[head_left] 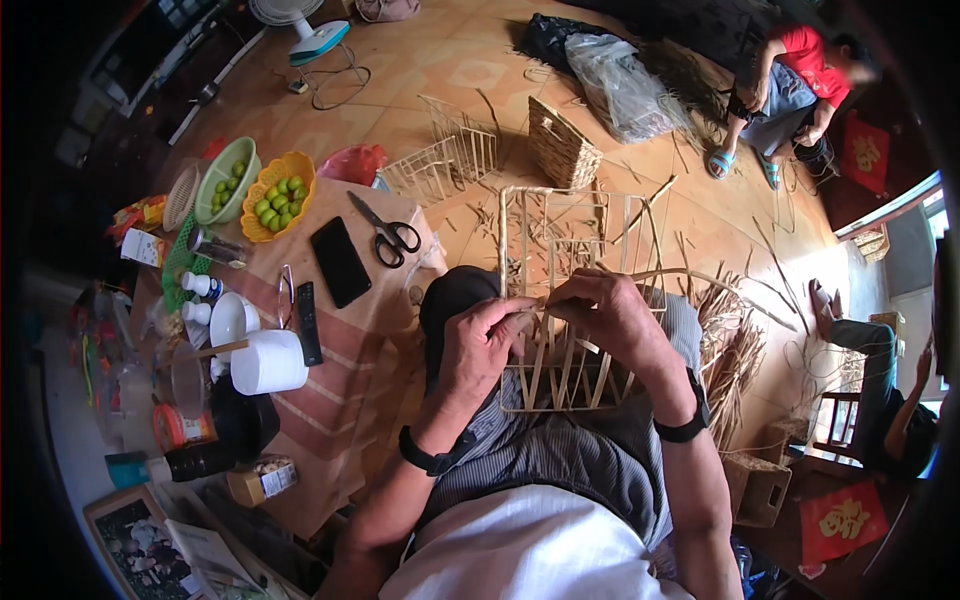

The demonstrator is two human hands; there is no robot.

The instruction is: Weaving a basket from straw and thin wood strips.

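A rectangular basket frame [530, 390] of pale rods rests on my lap, with thin flat strips across it. My left hand [480, 345] is closed at the middle of the frame, thumb and forefinger pinching a fibre strip [700, 273]. My right hand [610, 320] meets it there, its fingers bent round the same strip, whose long loose part arches out to the right. The fingertips of both hands are close together and partly hidden.
Left, a table [335, 405] holds scissors [395, 240], a black phone [340, 260], fruit bowls and cups. Ahead stand a wire frame [440, 165] and woven basket [560, 145]. Dried strips [725, 340] lie right. Two other people [800, 65] [865, 350] sit at the right.
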